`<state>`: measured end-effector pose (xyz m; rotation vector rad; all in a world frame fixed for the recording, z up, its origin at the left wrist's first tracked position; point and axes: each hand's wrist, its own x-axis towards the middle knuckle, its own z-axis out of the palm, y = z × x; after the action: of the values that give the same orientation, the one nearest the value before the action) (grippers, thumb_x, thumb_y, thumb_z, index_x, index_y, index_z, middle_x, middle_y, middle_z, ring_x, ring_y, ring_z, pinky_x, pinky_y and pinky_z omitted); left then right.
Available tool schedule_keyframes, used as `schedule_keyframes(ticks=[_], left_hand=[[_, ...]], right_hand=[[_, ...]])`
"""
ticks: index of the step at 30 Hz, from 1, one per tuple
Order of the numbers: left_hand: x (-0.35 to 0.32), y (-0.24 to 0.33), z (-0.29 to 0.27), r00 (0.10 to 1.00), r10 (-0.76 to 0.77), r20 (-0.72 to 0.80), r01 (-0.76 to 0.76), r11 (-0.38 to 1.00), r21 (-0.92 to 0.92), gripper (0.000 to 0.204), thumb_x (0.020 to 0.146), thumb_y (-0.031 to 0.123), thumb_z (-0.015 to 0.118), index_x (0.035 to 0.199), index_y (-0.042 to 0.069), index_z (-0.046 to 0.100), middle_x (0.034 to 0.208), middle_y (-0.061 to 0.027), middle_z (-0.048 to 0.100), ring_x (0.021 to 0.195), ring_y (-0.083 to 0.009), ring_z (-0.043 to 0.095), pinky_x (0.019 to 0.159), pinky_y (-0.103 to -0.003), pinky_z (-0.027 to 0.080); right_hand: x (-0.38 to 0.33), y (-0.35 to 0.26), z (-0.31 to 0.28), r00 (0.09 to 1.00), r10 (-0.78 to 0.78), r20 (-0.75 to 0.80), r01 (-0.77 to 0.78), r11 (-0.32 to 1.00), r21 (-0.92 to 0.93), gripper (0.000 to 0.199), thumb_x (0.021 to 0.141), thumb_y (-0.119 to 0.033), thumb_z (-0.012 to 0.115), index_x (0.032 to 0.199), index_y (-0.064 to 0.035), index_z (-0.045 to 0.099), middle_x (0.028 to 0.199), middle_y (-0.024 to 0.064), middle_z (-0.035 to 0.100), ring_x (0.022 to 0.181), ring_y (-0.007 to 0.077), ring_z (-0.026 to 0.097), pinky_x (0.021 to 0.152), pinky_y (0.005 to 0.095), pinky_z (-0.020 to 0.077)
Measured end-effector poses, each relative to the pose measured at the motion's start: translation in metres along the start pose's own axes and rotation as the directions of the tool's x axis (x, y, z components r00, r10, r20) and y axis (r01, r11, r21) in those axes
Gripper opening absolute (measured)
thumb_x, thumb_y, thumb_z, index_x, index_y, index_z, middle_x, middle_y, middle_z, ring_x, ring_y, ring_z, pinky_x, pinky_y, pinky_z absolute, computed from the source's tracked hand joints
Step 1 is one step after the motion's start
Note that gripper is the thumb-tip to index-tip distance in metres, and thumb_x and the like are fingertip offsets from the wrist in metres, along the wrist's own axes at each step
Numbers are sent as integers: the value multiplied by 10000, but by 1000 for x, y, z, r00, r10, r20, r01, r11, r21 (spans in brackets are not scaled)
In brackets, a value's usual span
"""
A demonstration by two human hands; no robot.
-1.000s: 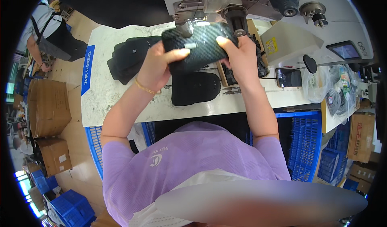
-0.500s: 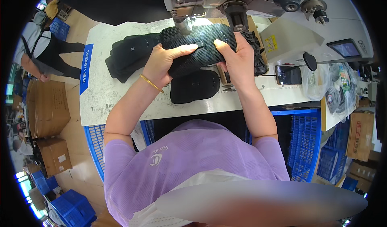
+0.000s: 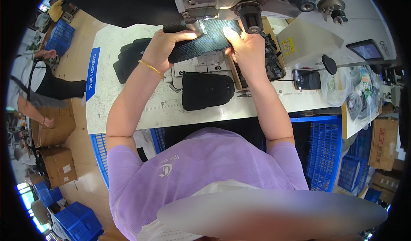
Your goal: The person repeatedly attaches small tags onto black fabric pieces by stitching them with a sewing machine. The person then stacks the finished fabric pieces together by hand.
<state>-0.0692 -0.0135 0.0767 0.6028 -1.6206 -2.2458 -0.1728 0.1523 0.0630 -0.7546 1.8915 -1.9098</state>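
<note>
A dark mesh fabric piece (image 3: 188, 50) is stretched between both my hands beneath the head of a sewing machine (image 3: 248, 16). My left hand (image 3: 159, 50) grips its left end, thumb on top. My right hand (image 3: 248, 54) pinches the right end, with the thumb pressed on the mesh and the fingers partly hidden under it. The machine's metal foot area covers part of the far edge. Nearer to me, a black rounded padded piece (image 3: 207, 91) lies flat on the white table (image 3: 137, 116). Left of my left hand sits a stack of dark fabric pieces (image 3: 130, 59).
Beside my right hand stands a cardboard box of small black parts (image 3: 273, 63). Farther right are a phone (image 3: 306, 79), a control screen (image 3: 366, 51) and clear plastic bags (image 3: 336, 89). A blue crate (image 3: 323, 151) is below the table edge. At left, another person stands near cartons (image 3: 53, 127).
Both hands have moved the mesh piece away from me and slightly left, farther under the machine head. A metal plate on the table now shows below it. The person at left has shifted.
</note>
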Motion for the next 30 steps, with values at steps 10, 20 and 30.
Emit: schedule_keyframes(ticks=[10,20,30], left_hand=[[-2,4,6,996,-25,-82,27,999,20,130,751,-21,673,881,-5,668,848,-103,678,769,-173,659,708,-281,552],[4,4,3,996,0,-92,2,1000,20,119,744,-21,679,862,-10,669,872,-89,675,770,-157,649,700,-259,532],[14,-14,-27,989,-28,-144,4,987,-162,190,884,167,564,1011,36,620,1001,-42,631,917,-116,591,801,-270,492]], right_hand=[[4,3,0,999,-31,-13,30,999,-39,175,842,-140,597,946,0,583,653,27,598,527,86,589,485,237,425],[2,3,-1,991,-131,39,136,971,-197,152,850,-148,595,916,-14,571,553,21,580,504,62,546,476,231,395],[-5,-1,-7,998,-55,19,56,998,-21,240,884,-150,585,1065,7,570,561,30,589,448,60,458,456,224,365]])
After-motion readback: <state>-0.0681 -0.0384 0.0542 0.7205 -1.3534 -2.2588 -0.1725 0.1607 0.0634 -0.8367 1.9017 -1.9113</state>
